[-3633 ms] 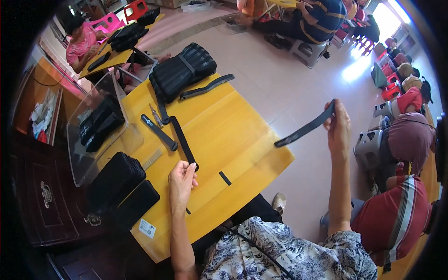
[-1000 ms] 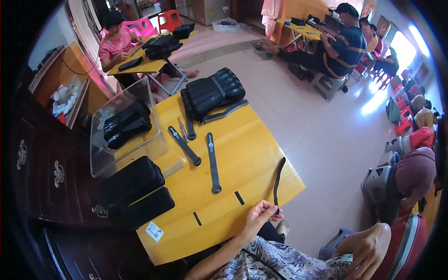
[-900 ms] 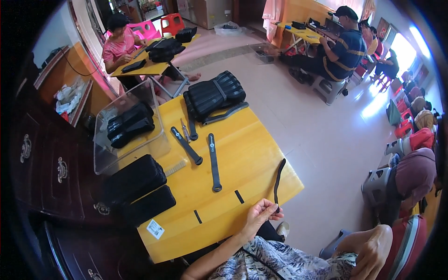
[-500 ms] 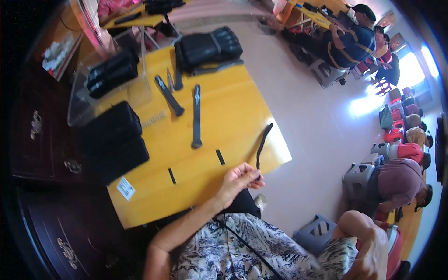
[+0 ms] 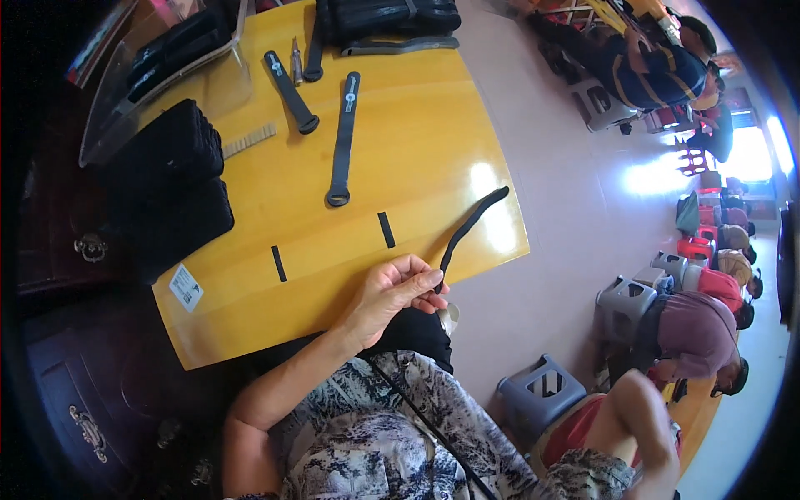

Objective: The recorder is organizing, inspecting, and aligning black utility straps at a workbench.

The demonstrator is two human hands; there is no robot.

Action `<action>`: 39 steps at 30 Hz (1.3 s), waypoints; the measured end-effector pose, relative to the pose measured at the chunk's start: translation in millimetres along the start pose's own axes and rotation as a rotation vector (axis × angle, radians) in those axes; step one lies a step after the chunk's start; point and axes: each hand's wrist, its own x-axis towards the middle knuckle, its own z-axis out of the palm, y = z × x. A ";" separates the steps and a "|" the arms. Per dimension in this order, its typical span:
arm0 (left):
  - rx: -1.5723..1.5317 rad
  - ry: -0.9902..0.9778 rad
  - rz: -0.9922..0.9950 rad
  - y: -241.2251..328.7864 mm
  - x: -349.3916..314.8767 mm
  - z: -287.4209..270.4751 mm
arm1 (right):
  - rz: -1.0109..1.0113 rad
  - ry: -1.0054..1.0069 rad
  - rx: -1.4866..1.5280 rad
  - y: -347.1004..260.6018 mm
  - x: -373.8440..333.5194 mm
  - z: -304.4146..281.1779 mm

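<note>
My left hand (image 5: 390, 293) is closed, pinching the near end of a thin black strip (image 5: 467, 225) between thumb and fingers. The strip's far part curves up to the right across the table's right corner. Farther off on the yellow table (image 5: 433, 150) lies a long grey strap (image 5: 343, 142) with a rounded end, and a shorter grey strap (image 5: 290, 93) lies to its left. Two short black marks (image 5: 386, 230) are on the tabletop just beyond my hand. My right arm (image 5: 637, 417) is bent at the lower right, and its hand is out of view.
Folded black cloth stacks (image 5: 171, 146) sit at the table's left, beside a clear plastic bin (image 5: 237, 58). A bundle of black pieces (image 5: 392, 17) lies at the far edge. Grey stools (image 5: 542, 396) and seated people (image 5: 696, 329) are to the right, dark drawers (image 5: 92, 333) to the left.
The view has shifted, so the table sits higher and farther left. My left hand still pinches the strip, which now leans more to the right. The right arm has changed its bend.
</note>
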 end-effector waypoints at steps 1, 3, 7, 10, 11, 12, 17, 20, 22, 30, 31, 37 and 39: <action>-0.052 -0.024 0.014 0.9 -4.7 -6.2 | 0.062 0.008 -0.063 -27.6 -19.0 25.6; -0.065 -0.005 0.026 -0.2 -9.7 -5.3 | 0.138 0.067 -0.100 -2.0 -42.9 -12.6; -0.090 0.005 0.066 1.7 -20.1 -9.8 | 0.285 0.161 -0.138 -3.7 70.7 74.5; -0.116 0.039 0.083 2.8 -14.4 5.0 | 0.139 0.453 0.002 29.2 76.5 104.5; -0.055 0.063 0.132 0.3 -13.1 7.5 | 0.130 0.475 0.031 31.0 77.5 111.6; 0.004 0.084 0.182 -2.0 -11.8 9.3 | 0.121 0.498 0.059 32.3 77.9 116.7; 0.062 0.088 0.180 -1.1 -8.5 16.2 | 0.163 0.599 0.104 40.7 78.2 124.2; 0.020 0.056 0.138 -1.3 -9.1 13.6 | 0.236 0.634 0.202 44.2 75.1 125.2; 0.011 0.031 0.112 -2.2 -10.8 9.9 | 0.315 0.581 0.398 48.7 72.1 124.7; 0.198 0.124 0.239 -5.5 -13.0 9.4 | 0.337 0.556 0.605 56.2 68.3 129.5; 0.203 0.120 0.237 -6.1 -13.0 9.3 | 0.334 0.551 0.578 56.2 68.6 129.5; 0.398 0.169 0.362 -8.5 -11.7 7.5 | 0.263 0.559 0.445 58.1 73.3 127.9; 0.439 0.209 0.376 -8.3 -11.3 8.8 | 0.214 0.572 0.371 58.8 75.3 127.5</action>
